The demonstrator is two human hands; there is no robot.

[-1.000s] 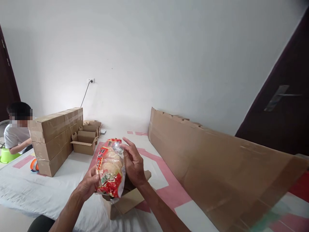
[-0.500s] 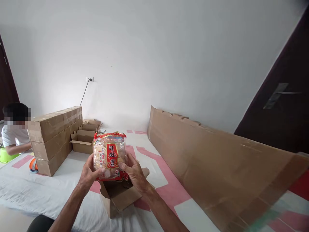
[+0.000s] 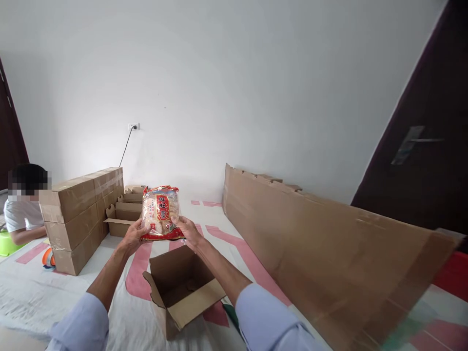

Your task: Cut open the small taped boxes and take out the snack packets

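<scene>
A clear and red bag of rice crackers [image 3: 161,213] is held upright between my two hands, its printed front facing me. My left hand [image 3: 135,236] grips the lower left corner, thumb on the front. At the lower right edge my right hand [image 3: 186,231] pinches the bag, thumb also in front. Below and nearer to me stands an open cardboard box [image 3: 195,306], flaps spread; its visible inside looks bare.
Several closed, taped cartons [image 3: 75,195] are stacked at left, with open boxes [image 3: 122,217] beside them. A long cardboard sheet [image 3: 310,248] stands at right. A person [image 3: 25,209] leans at far left, near an orange tape roll [image 3: 48,257].
Both hands have carried the bag of rice crackers up and away from me, off the open box, so more of the box's inside shows. My sleeves have come into view.
</scene>
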